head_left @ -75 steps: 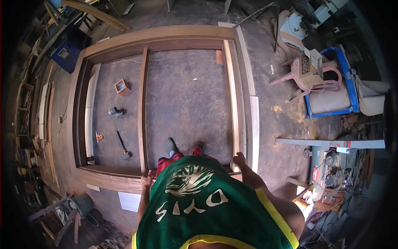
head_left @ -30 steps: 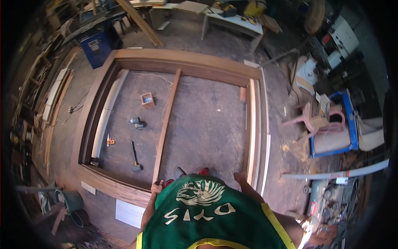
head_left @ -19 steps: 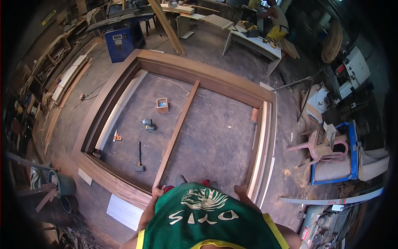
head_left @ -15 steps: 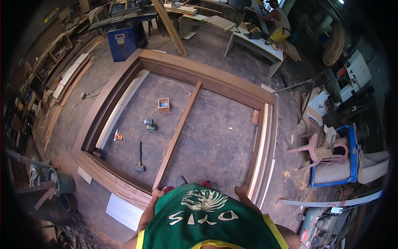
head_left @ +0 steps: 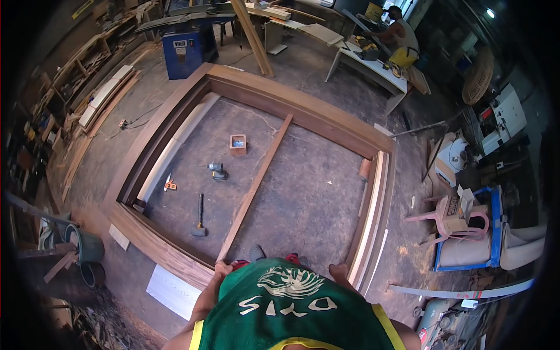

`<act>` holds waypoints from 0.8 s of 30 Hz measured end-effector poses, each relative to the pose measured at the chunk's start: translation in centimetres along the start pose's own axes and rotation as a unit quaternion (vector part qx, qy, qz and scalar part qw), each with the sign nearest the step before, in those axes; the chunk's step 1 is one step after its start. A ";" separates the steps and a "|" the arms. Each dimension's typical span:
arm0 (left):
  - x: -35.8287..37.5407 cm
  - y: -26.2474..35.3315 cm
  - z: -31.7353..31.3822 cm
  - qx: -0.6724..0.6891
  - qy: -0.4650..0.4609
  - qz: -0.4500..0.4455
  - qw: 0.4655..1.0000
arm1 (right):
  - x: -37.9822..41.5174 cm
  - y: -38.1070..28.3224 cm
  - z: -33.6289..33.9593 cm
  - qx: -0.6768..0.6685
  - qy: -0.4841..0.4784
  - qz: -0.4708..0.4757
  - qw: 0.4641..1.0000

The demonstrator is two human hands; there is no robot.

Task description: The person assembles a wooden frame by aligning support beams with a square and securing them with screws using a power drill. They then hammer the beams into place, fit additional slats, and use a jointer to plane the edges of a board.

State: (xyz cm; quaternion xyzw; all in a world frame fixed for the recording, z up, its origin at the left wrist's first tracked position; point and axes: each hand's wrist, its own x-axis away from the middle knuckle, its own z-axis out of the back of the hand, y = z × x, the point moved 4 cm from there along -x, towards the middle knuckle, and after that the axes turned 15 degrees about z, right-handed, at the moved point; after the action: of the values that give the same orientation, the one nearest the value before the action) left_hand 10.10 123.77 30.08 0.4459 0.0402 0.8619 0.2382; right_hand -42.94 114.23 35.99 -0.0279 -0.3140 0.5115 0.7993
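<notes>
A large brown wooden frame [head_left: 166, 239] lies on the concrete floor around a thin wooden strip [head_left: 256, 186] that crosses it. My left hand [head_left: 222, 270] is closed around the strip's near end, beside the frame's near rail. My right hand [head_left: 338, 272] is at the near right corner of the frame, its fingers too small and partly hidden to read. Inside the frame lie a mallet [head_left: 199, 231], a cordless drill [head_left: 217, 171], an orange-handled saw [head_left: 170, 185] and a small wooden box [head_left: 238, 144] with small pieces in it.
A blue machine [head_left: 185, 55] stands beyond the frame's far left corner. Another person [head_left: 404, 41] works at a white table [head_left: 373, 67]. At right are a pink chair [head_left: 458, 219] and a blue-framed seat [head_left: 466, 256]; a bucket [head_left: 87, 242] stands at left.
My view has turned slightly, so the frame and tools appear a little farther right and higher. Both hands stay in nearly the same places. The person at the table has shifted posture.
</notes>
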 end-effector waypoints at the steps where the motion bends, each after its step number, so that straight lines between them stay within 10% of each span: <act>1: -0.1 0.0 0.2 0.006 -0.011 -0.003 1.000 | -0.1 0.3 -0.4 0.009 0.045 0.010 0.999; 24: 0.0 -3.4 1.6 0.068 -0.019 0.081 0.994 | -0.5 -6.7 -0.3 0.037 0.021 0.063 0.997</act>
State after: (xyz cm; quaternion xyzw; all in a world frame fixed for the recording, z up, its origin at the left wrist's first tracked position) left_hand 12.64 126.56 30.06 0.4791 0.0582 0.8650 0.1375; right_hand -37.56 110.72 37.95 -0.0286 -0.2751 0.5714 0.7727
